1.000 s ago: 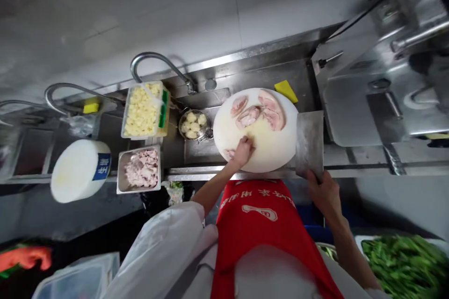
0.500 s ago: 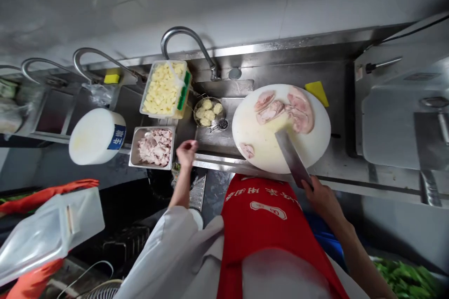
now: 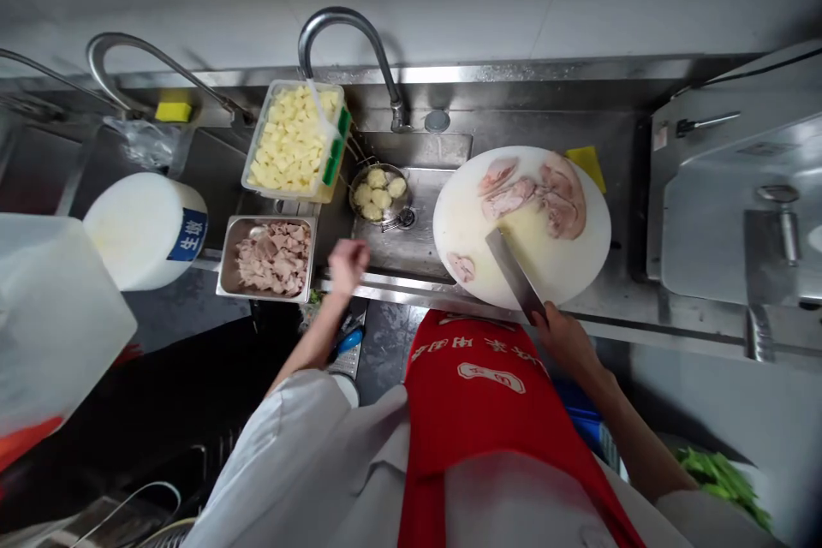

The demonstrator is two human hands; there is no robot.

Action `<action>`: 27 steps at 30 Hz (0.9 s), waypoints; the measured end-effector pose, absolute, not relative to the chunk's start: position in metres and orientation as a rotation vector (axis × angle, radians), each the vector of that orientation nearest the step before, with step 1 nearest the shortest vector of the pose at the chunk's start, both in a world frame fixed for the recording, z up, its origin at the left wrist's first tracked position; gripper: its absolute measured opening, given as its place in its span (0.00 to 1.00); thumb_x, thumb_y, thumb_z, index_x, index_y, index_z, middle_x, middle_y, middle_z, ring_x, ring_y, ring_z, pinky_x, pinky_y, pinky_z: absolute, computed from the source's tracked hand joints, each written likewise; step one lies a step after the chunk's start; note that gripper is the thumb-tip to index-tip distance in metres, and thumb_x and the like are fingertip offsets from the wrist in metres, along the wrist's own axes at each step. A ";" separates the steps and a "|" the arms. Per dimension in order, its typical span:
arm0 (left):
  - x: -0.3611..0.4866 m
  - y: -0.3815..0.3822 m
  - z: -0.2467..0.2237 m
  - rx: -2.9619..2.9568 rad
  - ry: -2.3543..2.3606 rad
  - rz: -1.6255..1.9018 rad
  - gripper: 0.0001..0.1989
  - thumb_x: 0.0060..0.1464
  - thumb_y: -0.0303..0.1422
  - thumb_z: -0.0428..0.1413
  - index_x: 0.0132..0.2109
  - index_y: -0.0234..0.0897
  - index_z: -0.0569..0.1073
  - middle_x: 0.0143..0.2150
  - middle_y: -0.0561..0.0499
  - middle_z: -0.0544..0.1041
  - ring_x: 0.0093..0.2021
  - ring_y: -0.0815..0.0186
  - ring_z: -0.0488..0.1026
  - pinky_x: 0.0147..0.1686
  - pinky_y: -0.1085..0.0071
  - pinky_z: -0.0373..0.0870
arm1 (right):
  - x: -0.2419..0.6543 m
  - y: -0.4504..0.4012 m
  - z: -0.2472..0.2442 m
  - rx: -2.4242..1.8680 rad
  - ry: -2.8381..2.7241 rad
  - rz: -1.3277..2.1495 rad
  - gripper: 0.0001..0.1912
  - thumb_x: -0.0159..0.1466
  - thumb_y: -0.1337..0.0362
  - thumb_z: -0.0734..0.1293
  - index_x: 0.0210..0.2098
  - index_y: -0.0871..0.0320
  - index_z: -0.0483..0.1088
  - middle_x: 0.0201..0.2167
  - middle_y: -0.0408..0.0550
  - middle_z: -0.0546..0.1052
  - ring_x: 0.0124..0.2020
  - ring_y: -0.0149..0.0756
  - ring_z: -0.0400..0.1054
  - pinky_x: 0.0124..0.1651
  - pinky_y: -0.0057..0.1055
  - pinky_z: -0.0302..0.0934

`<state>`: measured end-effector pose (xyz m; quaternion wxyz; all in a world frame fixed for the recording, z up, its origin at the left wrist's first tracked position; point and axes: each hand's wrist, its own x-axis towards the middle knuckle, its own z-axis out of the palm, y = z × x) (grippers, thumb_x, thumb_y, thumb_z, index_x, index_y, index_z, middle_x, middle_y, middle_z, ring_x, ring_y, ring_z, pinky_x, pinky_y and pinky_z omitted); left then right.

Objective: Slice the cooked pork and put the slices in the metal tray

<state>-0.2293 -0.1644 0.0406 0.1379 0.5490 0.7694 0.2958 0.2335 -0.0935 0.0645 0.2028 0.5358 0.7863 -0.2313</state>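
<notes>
My right hand point(image 3: 560, 336) grips the handle of a cleaver point(image 3: 510, 270), its blade resting over the round white cutting board point(image 3: 462, 188). Toward the back of the board lie pieces of raw meat point(image 3: 563, 197), pale pink with skin. One small meat scrap point(image 3: 462, 267) sits apart near the board's left front. My left hand point(image 3: 348, 265) hovers above the sink's front edge with its fingers curled and nothing visible in them. To its left is a metal tray point(image 3: 312, 274) of cut meat point(image 3: 275, 259).
A tub of pale cubes point(image 3: 292, 141) stands behind the tray. Peeled pale lumps point(image 3: 378, 193) sit in a strainer inside the sink point(image 3: 424, 253), under a faucet point(image 3: 350, 14). Another white board point(image 3: 132, 227) is further left. A co-worker's orange glove point(image 3: 32, 441) holds a translucent bin point(image 3: 57, 317).
My left hand has shifted slightly right, its fingers still curled. The cleaver has moved a little left across the board. The co-worker's bin has come nearer the counter. My view has shifted.
</notes>
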 end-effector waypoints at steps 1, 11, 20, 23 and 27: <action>-0.192 -0.153 0.029 1.709 2.044 0.823 0.09 0.60 0.32 0.55 0.46 0.36 0.75 0.43 0.46 0.74 0.44 0.62 0.72 0.48 0.62 0.72 | 0.233 -0.094 0.064 1.505 2.205 -0.650 0.10 0.73 0.60 0.54 0.43 0.59 0.63 0.31 0.53 0.78 0.30 0.39 0.71 0.29 0.31 0.40; -0.028 -0.085 -0.027 1.956 1.348 0.763 0.18 0.65 0.38 0.51 0.60 0.45 0.69 0.56 0.44 0.69 0.58 0.58 0.67 0.59 0.57 0.68 | 0.257 -0.100 0.069 1.581 2.161 -0.607 0.15 0.73 0.58 0.53 0.49 0.59 0.64 0.31 0.54 0.79 0.31 0.42 0.74 0.30 0.31 0.46; 0.009 -0.068 -0.027 1.913 1.522 0.909 0.13 0.67 0.37 0.47 0.48 0.40 0.75 0.43 0.44 0.72 0.47 0.61 0.71 0.49 0.61 0.71 | 0.265 -0.097 0.078 1.399 2.159 -0.685 0.14 0.73 0.60 0.52 0.51 0.60 0.61 0.33 0.55 0.79 0.34 0.44 0.76 0.34 0.30 0.56; 0.013 -0.065 -0.028 1.974 1.545 0.850 0.13 0.67 0.35 0.47 0.46 0.38 0.75 0.42 0.44 0.73 0.45 0.61 0.70 0.48 0.61 0.70 | 0.269 -0.100 0.088 1.325 2.164 -0.706 0.15 0.71 0.62 0.55 0.53 0.62 0.61 0.34 0.58 0.79 0.35 0.44 0.76 0.35 0.31 0.58; 0.015 -0.064 -0.029 2.006 1.584 0.800 0.13 0.67 0.35 0.46 0.45 0.39 0.75 0.42 0.44 0.73 0.44 0.60 0.69 0.47 0.61 0.70 | 0.276 -0.101 0.096 1.270 2.129 -0.713 0.18 0.70 0.65 0.54 0.58 0.64 0.58 0.33 0.57 0.79 0.36 0.45 0.76 0.37 0.32 0.59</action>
